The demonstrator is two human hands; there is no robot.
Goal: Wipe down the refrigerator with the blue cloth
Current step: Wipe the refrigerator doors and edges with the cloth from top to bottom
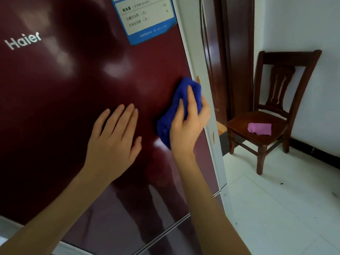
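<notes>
The refrigerator (64, 89) fills the left of the view, its glossy dark red door facing me with a silver brand name at the upper left. My right hand (187, 124) grips a bunched blue cloth (185, 89) and presses it against the door close to its right edge. My left hand (114, 142) lies flat on the door just left of the cloth, fingers spread and holding nothing. A blue and white label (145, 17) is stuck near the door's top right.
To the right of the refrigerator's white side panel (204, 85) stands a dark wooden door frame (226, 52). A wooden chair (270, 115) stands against the white wall with a folded pink cloth (259, 128) on its seat. White floor tiles (276, 208) spread below.
</notes>
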